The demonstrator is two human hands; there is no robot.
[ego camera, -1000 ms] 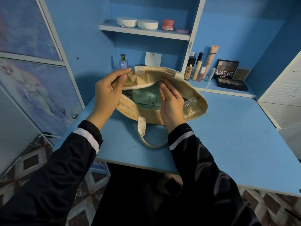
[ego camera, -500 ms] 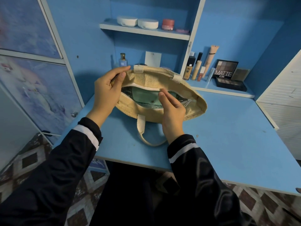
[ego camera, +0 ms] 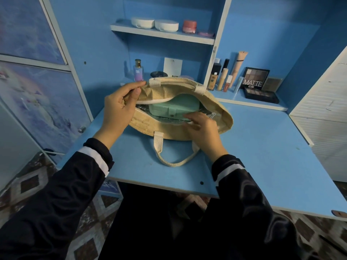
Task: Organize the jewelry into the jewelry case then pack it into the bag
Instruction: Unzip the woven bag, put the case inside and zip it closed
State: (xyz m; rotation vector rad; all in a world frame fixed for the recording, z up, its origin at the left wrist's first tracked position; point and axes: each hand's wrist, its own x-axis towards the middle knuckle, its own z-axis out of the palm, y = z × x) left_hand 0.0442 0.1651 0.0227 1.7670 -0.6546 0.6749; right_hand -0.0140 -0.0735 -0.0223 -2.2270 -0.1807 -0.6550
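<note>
- Pinches the left end of the bag (ego camera: pixel 150 126) rim with the left hand (ego camera: pixel 120 107), thumb and curled fingers closed on the woven edge; lifts that side, keeping the mouth wide.
- Rests the right hand (ego camera: pixel 202 128) at the near rim of the bag, fingers close together and only lightly bent, tips over the near edge of the jewelry case (ego camera: pixel 174 107); cannot tell here between pinching the rim and only touching it.
- Leaves the jewelry case lying flat inside the bag, on the silver lining; seems closed.
- By judgement, may catch the lining or a case corner when drawing the zipper pull (ego camera: pixel 213 115), at the right end of the bag mouth, before pushing the case fully below the rim; may fold the soft wall in over the case upon loosening the left pinch; may drag the whole bag along the table (ego camera: pixel 262 156) when closing it with one hand only.
- Compared with half a second before, opens the bag mouth wider and exposes more of the case top; lays the right fingers flatter and lower at the near rim; keeps the left pinch at the same end of the bag.
</note>
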